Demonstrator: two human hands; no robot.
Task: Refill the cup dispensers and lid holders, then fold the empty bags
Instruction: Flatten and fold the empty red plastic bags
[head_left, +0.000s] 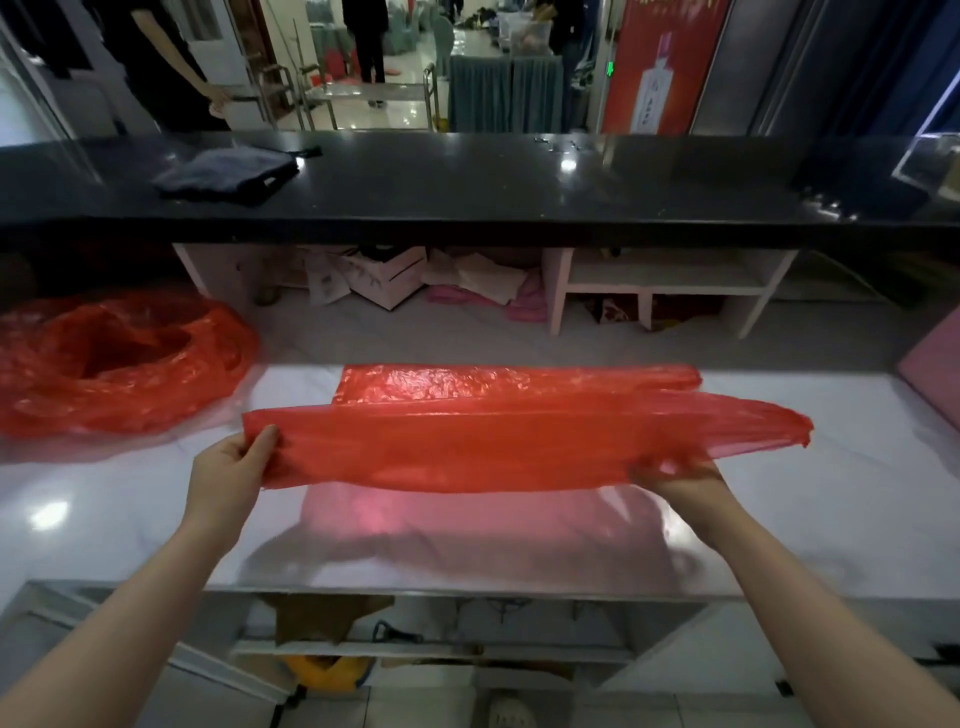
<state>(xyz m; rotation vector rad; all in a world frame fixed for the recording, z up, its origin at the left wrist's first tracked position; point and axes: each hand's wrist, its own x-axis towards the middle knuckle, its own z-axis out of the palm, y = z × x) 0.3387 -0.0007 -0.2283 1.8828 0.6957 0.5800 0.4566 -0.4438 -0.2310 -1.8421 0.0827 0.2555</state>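
The red bag (483, 447) hangs stretched lengthwise between 2 hands, lifted just above the white counter (831, 499), which shows a pink glow beneath it; this looks like the folding stage of the task, the bag pulled taut so a long fold lies flat. The left hand (228, 467) pinches the bag's end at 9 o'clock, thumb on top and fingers underneath; the right hand (675, 480) grips the gathered plastic toward 3 o'clock, with the handle end trailing past it, though its fingers are mostly hidden under the film. Just behind, toward 12 o'clock, a second red bag (509, 382) lies flat on the counter, probably already folded into a strip and set aside. A crumpled heap of red bags (114, 364) sits at 10 o'clock, likely waiting its turn. A dark cloth (228, 174) rests on the black upper ledge (519, 197). A red poster (660, 67) far back at 1 o'clock carries writing too small to read.
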